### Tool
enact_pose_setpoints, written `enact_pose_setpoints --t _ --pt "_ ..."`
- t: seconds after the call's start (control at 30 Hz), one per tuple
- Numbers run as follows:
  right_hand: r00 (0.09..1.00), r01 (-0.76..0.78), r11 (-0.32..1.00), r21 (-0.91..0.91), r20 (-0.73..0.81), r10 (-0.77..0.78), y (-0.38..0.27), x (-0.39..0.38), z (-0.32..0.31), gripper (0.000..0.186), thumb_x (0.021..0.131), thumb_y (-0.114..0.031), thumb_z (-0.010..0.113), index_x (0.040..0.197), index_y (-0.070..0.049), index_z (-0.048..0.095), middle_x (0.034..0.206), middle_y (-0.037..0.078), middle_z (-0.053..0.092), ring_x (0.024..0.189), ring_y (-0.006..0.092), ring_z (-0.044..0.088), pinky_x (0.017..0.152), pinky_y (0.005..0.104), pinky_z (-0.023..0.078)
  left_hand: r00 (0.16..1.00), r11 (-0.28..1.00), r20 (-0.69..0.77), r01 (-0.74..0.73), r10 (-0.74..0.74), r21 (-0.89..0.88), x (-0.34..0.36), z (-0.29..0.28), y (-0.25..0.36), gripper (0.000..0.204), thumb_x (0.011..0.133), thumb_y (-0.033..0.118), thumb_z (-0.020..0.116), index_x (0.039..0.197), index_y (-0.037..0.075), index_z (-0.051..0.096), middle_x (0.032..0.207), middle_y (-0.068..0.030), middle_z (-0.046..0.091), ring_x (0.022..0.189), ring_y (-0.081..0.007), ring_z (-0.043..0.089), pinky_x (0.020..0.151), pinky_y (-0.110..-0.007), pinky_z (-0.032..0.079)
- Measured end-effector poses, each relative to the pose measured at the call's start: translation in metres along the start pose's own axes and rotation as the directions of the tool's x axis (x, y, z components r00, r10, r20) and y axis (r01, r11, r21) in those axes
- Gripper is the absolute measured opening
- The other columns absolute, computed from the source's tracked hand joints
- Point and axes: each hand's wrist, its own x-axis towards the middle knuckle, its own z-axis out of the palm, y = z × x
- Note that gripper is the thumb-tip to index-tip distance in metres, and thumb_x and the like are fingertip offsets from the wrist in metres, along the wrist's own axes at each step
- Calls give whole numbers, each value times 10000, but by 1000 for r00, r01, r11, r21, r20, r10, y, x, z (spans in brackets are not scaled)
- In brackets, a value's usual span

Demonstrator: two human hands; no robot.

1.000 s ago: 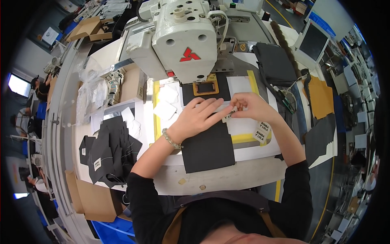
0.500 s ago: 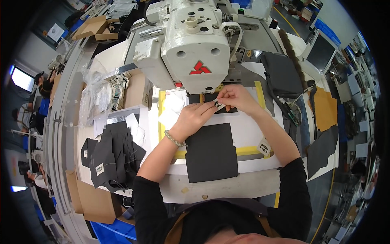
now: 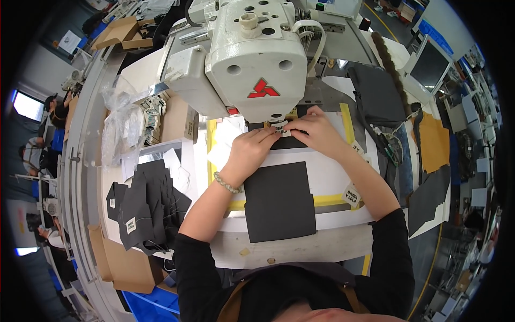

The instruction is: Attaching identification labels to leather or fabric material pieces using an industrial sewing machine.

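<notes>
Beneath the head of a white industrial sewing machine [image 3: 257,64], a small white cloth label [image 3: 282,132] with dark print lies on a black fabric piece [image 3: 292,143]. My left hand [image 3: 249,153], a beaded bracelet at its wrist, holds the label's left end with its fingers together. At the right end, my right hand [image 3: 316,134] grips the label between thumb and fingers. The fingertips hide part of it. A second black fabric panel [image 3: 280,201] lies flat on the table nearer to me, below the hands.
To the left, a cardboard box [image 3: 179,121] holds stacked labels beside clear plastic wrap [image 3: 115,129]. Black cut pieces [image 3: 153,206] are heaped in front. Loose labels [image 3: 351,196] lie by my right forearm. Further right are black fabric [image 3: 375,96], scissors [image 3: 389,150] and a mustard piece [image 3: 433,144].
The label has gone from tilted to nearly level, slightly left of before. My right hand has shifted from a raised pinch to lower over the label's right end; my left hand has moved slightly left.
</notes>
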Motion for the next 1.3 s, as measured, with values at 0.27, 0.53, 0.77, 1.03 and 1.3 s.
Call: enact_pose_setpoints --t 0.27,0.53,0.77,1.03,1.3 --pt "990 43 987 -154 -125 -62 5 0 9 129 754 -112 756 879 -137 738 751 -9 661 770 162 597 790 334 385 995 998 102 -11 4 62 -4 -2 5 159 777 115 728 927 63 711 1004 -44 709 962 -214 677 787 -328 555" --pt "983 22 990 -143 -176 -47 8 2 13 161 753 -95 743 905 -147 748 739 -18 654 801 150 589 789 327 383 992 994 123 -23 9 110 -5 -3 9 215 769 104 710 981 63 701 1038 -63 708 995 -222 669 800 -334 550" --pt "983 30 981 -194 -173 -64 10 1 16 155 753 -114 746 901 -157 750 823 -39 708 807 144 575 784 322 390 988 990 153 -1 -20 138 -6 -1 14 312 744 80 693 1055 60 684 1079 -94 692 1035 -235 645 823 -348 523" --pt "973 71 970 -232 -198 -118 6 3 18 138 742 -126 747 879 -145 747 903 -48 716 829 149 574 771 312 399 967 979 241 27 -77 202 -5 0 20 395 772 117 672 1160 48 642 1156 -72 639 1109 -222 560 865 -333 446" --pt "985 128 933 -336 -65 -159 -1 1 1 171 737 -182 760 898 -129 740 982 -38 698 886 147 567 815 320 396 971 969 227 18 -76 248 -5 1 20 452 846 212 640 1261 46 578 1251 -96 592 1168 -244 513 917 -366 402"
